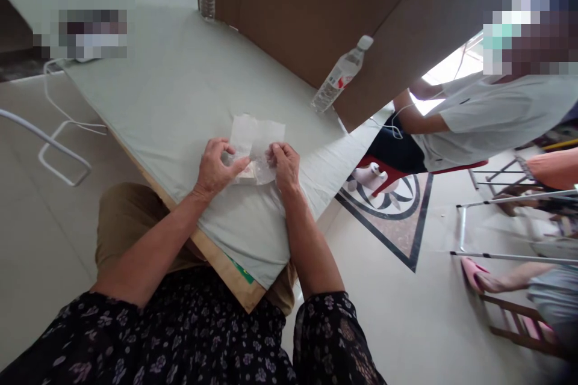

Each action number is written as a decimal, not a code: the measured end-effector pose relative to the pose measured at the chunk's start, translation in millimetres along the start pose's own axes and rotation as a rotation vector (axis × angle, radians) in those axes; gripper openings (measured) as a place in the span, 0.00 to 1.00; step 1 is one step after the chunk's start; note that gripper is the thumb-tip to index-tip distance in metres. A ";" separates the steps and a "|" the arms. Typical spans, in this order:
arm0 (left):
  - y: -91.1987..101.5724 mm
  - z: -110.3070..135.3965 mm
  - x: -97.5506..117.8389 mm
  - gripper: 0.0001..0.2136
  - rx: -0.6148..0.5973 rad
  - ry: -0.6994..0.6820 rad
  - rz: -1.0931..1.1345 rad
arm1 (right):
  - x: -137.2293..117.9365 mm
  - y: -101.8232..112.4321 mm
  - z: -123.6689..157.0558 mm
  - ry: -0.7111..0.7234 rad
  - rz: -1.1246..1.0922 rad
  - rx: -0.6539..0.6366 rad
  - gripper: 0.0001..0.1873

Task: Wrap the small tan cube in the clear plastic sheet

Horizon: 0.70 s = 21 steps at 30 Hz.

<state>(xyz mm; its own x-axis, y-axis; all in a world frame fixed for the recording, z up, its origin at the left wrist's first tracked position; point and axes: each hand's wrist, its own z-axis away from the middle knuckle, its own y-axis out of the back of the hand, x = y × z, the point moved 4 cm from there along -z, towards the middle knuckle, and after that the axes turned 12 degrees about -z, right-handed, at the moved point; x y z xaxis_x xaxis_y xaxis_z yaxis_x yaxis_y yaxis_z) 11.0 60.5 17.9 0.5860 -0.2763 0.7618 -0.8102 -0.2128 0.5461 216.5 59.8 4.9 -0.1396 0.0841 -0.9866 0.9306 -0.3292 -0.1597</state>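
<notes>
One thin white sheet (241, 131) is lying near the close corner of the table, on the pale green tablecloth (167, 72). We're seeing it spread mostly flat, looking flimsy and papery, with slightly uneven edges and a faint crease running down it. Over its near part, a translucent film (265, 177) is showing, wrinkled and catching some light; we're not able to tell whether the two are joined. A small pale block (246, 174) is sitting under the film's left side, just beside our left thumb, details too small to read.

Our right hand (286, 165) is pinching the film's right edge between thumb and fingers. Our left hand (214, 171) is curving around the left side, thumb and fingertips spread apart; whether it's gripping anything, we're not able to tell. Beyond, a clear plastic bottle (341, 77) is standing beside the brown cardboard panel (289, 18).
</notes>
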 end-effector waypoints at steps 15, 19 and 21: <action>19.5 -19.1 -35.2 0.07 0.192 0.290 -0.290 | -3.5 39.0 -36.4 0.206 0.359 0.211 0.14; 24.9 -15.8 -21.6 0.08 0.232 0.125 -0.165 | -21.6 40.7 -17.1 0.370 0.326 0.172 0.17; 24.8 -12.9 -13.4 0.06 0.198 0.019 -0.138 | -27.7 31.8 -6.9 0.307 0.329 0.003 0.20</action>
<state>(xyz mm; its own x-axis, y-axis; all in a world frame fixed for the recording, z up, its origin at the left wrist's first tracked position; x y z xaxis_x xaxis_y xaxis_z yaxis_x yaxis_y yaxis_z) -17.1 71.1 25.7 0.6895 -0.2146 0.6918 -0.7031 -0.4276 0.5682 252.3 53.5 27.3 0.2712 0.2496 -0.9296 0.9075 -0.3881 0.1606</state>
